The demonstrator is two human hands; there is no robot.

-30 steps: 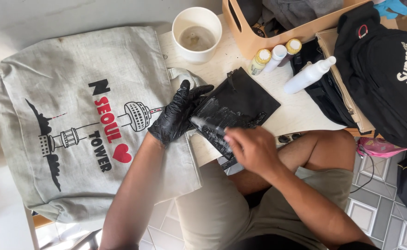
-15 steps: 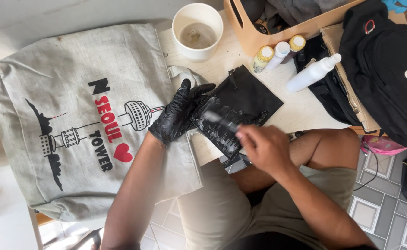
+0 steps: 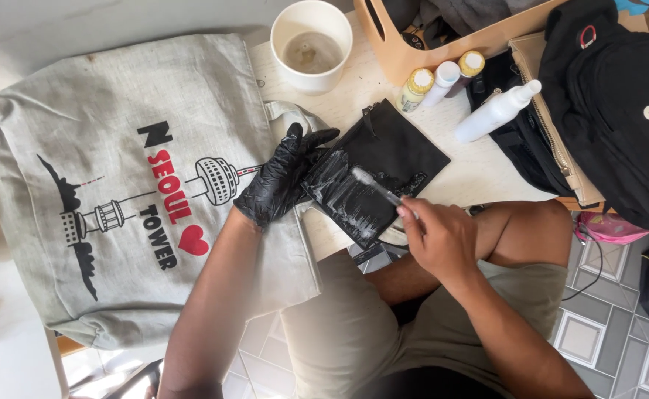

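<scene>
My left hand [image 3: 284, 177], in a black glove, presses on the left end of a shiny black flat piece [image 3: 346, 199] streaked with white. That piece lies on a black zip pouch [image 3: 398, 144] near the table's front edge. My right hand [image 3: 439, 236], bare, grips a thin brush [image 3: 376, 186] whose pale tip rests on the black piece. Both hands work over my lap at the table edge.
A grey tote bag [image 3: 117, 185] with a printed tower spreads over the left. A white cup [image 3: 311, 46] of murky liquid stands behind. Small bottles [image 3: 442, 77], a white spray bottle [image 3: 496, 112], a tan box [image 3: 442, 44] and a black backpack [image 3: 620, 111] crowd the right.
My right hand has shifted right and back along the black piece, drawing the brush with it. The gloved left hand stays pressed in place.
</scene>
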